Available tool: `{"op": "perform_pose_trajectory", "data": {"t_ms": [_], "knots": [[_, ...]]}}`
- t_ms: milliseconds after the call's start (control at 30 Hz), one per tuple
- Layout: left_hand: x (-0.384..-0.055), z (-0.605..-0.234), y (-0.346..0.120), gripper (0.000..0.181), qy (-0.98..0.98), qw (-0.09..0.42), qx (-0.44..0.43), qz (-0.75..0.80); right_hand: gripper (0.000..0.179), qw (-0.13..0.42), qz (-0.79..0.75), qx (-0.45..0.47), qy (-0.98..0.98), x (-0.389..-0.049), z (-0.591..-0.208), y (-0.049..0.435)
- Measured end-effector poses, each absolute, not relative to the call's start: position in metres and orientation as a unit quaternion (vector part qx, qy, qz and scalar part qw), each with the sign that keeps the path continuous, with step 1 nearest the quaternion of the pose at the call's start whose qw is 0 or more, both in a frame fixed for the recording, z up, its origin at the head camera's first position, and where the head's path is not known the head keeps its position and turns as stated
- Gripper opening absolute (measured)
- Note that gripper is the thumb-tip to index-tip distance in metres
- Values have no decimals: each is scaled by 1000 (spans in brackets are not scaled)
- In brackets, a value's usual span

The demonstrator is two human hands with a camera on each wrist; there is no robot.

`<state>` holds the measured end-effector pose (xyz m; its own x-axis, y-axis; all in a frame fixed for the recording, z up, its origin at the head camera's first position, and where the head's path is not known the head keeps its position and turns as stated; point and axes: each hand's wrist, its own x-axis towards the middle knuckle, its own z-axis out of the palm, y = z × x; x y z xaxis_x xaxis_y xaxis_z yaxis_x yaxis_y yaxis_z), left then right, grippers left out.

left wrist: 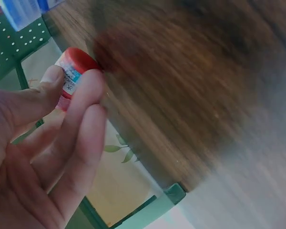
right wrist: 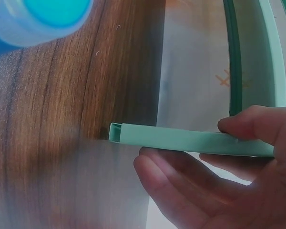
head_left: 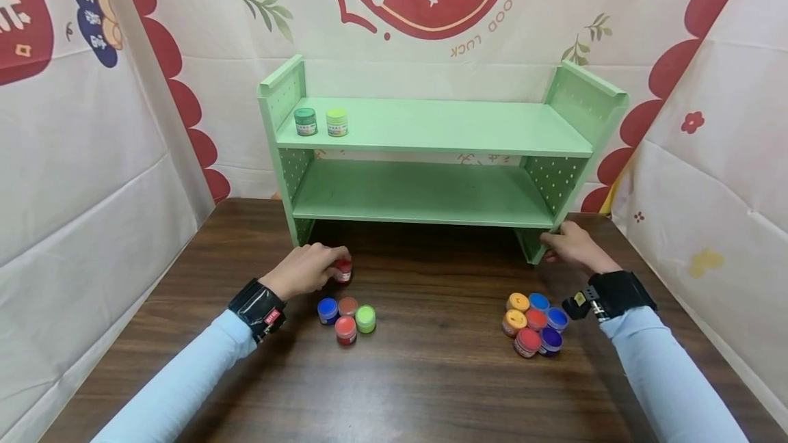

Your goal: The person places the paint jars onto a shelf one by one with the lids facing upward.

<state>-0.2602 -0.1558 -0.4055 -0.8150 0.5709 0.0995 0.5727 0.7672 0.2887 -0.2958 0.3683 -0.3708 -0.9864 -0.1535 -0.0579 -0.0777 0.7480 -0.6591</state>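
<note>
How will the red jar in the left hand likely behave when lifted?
The red jar is probably light, being small beside the left hand. It shows no visible dent where pinched, so it should feel stiff. Its round side suggests it may roll if laid over on the table.

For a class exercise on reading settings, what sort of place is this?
Probably a small tabletop work booth: printed cloth hangs on three sides of a wooden table, where a green shelf stands with two small jars on its top level.
</note>
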Motion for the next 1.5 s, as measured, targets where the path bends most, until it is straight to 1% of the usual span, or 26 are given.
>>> {"op": "perform_pose_trajectory", "data": {"t_ms": [100, 200, 333, 433, 600, 767, 900, 967, 1200, 1500], "knots": [[-260, -406, -156, 24, -936, 3, -308, -171, 43, 53, -349, -66, 933, -296, -373, 369], [-260, -405, -156, 26, -934, 22, -307, -181, 44, 55, -350, -70, 933, -295, -374, 368], [-261, -390, -155, 29, -929, 78, -311, -184, 45, 56, -348, -71, 933, -294, -374, 369], [-262, -372, -153, 31, -918, 130, -318, -199, 44, 56, -347, -72, 933, -293, -374, 370], [-260, -341, -150, 35, -888, 201, -327, -252, 45, 56, -350, -70, 933, -293, -375, 370], [-259, -314, -145, 38, -855, 263, -341, -288, 44, 56, -347, -71, 933, -294, -375, 369], [-259, -292, -140, 39, -831, 303, -343, -316, 43, 54, -343, -70, 935, -294, -374, 370], [-261, -282, -137, 38, -821, 314, -342, -332, 45, 54, -343, -69, 935, -294, -374, 370], [-273, -258, -126, 36, -807, 326, -331, -365, 46, 58, -348, -69, 933, -295, -375, 371], [-286, -234, -112, 35, -839, 346, -280, -312, 46, 51, -350, -79, 932, -294, -371, 368]]}}
